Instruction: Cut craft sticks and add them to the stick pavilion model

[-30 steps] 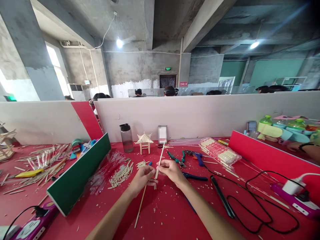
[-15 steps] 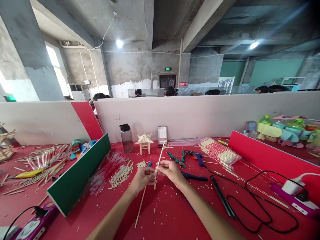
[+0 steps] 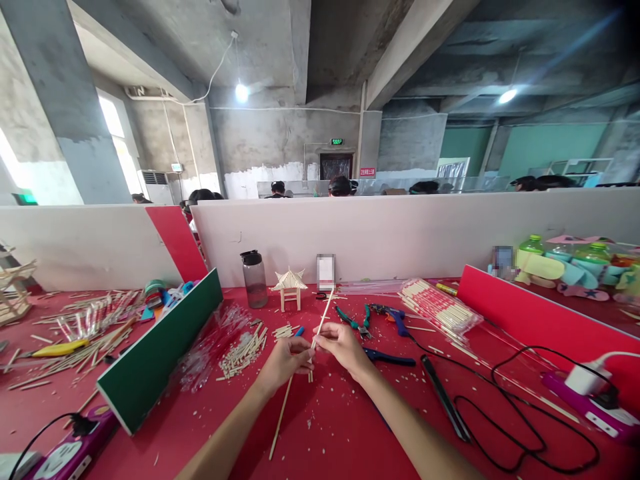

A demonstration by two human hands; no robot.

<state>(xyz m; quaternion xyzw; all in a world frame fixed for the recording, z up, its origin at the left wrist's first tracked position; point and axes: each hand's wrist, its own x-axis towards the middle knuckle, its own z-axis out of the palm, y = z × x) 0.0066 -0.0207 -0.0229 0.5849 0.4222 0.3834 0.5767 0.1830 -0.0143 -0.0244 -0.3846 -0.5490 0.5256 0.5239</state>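
Observation:
Between my two hands a thin wooden stick point(image 3: 326, 312) slants up and away over the red table point(image 3: 345, 427). My right hand point(image 3: 340, 343) pinches it with thumb and fingertips. Close beside, my left hand point(image 3: 290, 360) is closed on the lower part of the stick, its fingertips almost meeting the right ones. Short stick ends point(image 3: 311, 377) show beneath the left fingers; their joint is hidden. Another long stick point(image 3: 281, 421) runs from under my left hand toward the table's front; whether the hand touches it I cannot tell. Ahead stands a small stick pavilion point(image 3: 290, 298).
Cut sticks point(image 3: 243, 355) lie in a pile at left, before a green divider point(image 3: 160, 350). Right of my hands are green-handled pliers point(image 3: 357, 321), a blue glue gun point(image 3: 397, 319), a dark-blue-handled tool point(image 3: 393, 358) and a looping black cable point(image 3: 523, 417). A bottle point(image 3: 254, 283) stands behind.
The upper end of the held stick has swung slightly to the right. Both hands keep their grip nearly in place; the whole view has shifted a little.

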